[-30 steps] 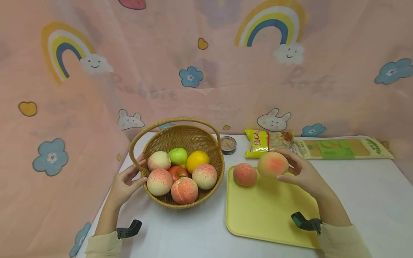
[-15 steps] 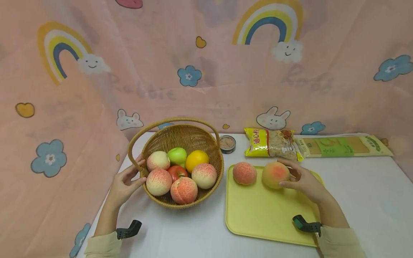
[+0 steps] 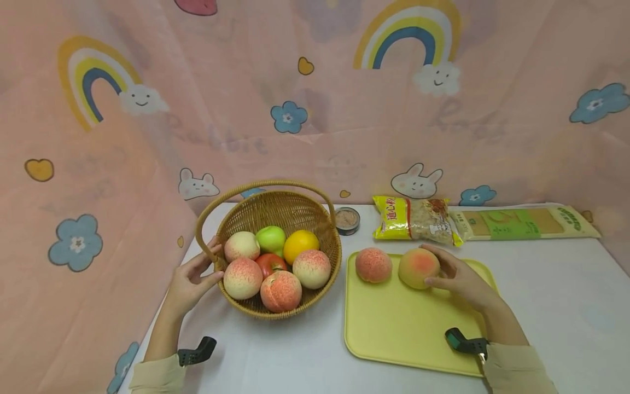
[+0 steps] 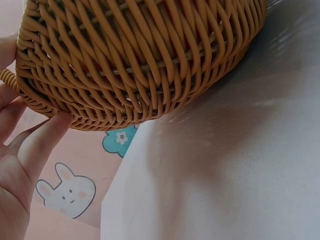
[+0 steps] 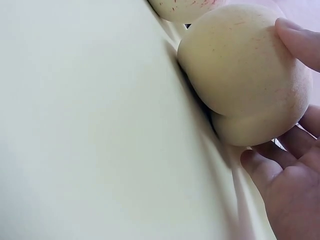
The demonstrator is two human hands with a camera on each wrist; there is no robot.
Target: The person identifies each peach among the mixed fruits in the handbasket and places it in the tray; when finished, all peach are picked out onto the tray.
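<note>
My left hand (image 3: 189, 283) grips the rim of a wicker basket (image 3: 263, 210) where its arched handle joins. Thumb and fingers lie on either side of that edge in the left wrist view, against the woven wall (image 4: 135, 60). Inside the basket are several peaches (image 3: 243, 278), a green apple (image 3: 270, 239), a red apple (image 3: 269, 264) and an orange (image 3: 301, 246). On the yellow tray (image 3: 403, 328), my right hand (image 3: 462, 276) holds a yellowish peach (image 3: 417, 268) with a red blush, fingers around its right side. A redder peach (image 3: 373, 265) sits just left of it.
Behind the tray lies a yellow-and-clear food packet (image 3: 415, 220), with a long flat noodle packet (image 3: 524, 224) to its right. A small round tin (image 3: 347, 220) stands between basket and packet. A pink patterned cloth (image 3: 315, 137) hangs at the table's back.
My right hand has lowered the yellowish peach onto the tray beside the redder one, where it now stays almost still. The left hand has kept its grip on the basket.
</note>
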